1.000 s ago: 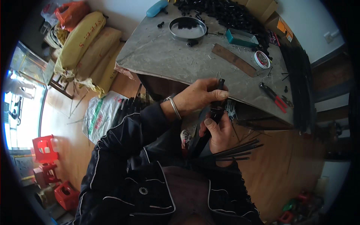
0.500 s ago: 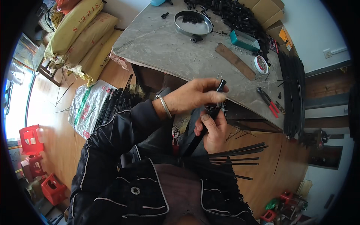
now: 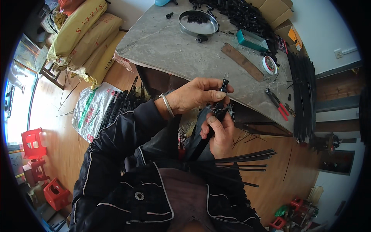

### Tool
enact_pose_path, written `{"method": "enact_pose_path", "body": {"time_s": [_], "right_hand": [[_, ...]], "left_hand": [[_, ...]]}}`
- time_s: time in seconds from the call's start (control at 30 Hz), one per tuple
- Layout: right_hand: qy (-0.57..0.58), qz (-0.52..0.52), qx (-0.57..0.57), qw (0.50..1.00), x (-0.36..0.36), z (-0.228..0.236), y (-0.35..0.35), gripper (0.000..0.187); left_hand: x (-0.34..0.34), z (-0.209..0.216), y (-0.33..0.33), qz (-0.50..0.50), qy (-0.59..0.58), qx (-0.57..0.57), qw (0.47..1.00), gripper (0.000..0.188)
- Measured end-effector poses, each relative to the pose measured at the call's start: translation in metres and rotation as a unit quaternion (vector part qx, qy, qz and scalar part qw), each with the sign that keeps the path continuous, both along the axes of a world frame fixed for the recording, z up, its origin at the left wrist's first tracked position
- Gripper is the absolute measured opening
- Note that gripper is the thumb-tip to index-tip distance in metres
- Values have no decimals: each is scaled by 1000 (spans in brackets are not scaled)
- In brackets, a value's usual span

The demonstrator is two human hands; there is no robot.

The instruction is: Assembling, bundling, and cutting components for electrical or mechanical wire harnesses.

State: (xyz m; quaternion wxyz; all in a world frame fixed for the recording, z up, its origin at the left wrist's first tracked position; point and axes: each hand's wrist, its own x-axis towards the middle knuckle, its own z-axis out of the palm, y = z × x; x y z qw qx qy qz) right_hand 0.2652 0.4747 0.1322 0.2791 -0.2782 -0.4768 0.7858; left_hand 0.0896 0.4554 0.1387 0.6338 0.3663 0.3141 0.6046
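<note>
Near the table's front edge, my left hand (image 3: 199,94) pinches a small black knobbed fitting (image 3: 224,84) between thumb and fingers. The fitting stands at the top end of a dark tube-like piece; whether it is joined to it I cannot tell. Just below, my right hand (image 3: 221,135) is wrapped round that long black piece (image 3: 201,148), which slants down toward my lap. Thin pale wires or strands stick out between the two hands. Several slim black rods (image 3: 247,157) jut out to the right across my lap.
On the grey table (image 3: 170,50) are a round metal tray (image 3: 185,31), a teal box (image 3: 253,40), a wooden strip (image 3: 241,62), red-handled pliers (image 3: 280,106) and a heap of black parts (image 3: 247,15). Black rods (image 3: 303,96) line its right edge. Stacked sacks (image 3: 83,42) stand left.
My left hand has shifted slightly left and down with the fitting, its thumb now resting against it. My right hand keeps its hold in nearly the same place.
</note>
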Motion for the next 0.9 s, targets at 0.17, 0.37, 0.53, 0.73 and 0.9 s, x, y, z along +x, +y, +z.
{"method": "enact_pose_path", "body": {"time_s": [0.17, 0.37, 0.53, 0.73, 0.9], "right_hand": [[-1, -4, -4, 1000, 0, 1, 0, 16], [3, 8, 1, 1000, 2, 1, 2, 16], [23, 30, -27, 999, 4, 1, 4, 15], [27, 32, -29, 999, 4, -1, 3, 16], [42, 31, -43, 998, 4, -1, 4, 16]], "left_hand": [[-1, -2, 1, -12, -1, -1, 1000, 38], [2, -1, -2, 6, 28, -17, 999, 37], [1, -8, 0, -20, -77, -9, 997, 35], [1, -4, -2, -16, -59, 8, 998, 34], [0, 1, -4, 0, -19, 14, 1000, 34]]}}
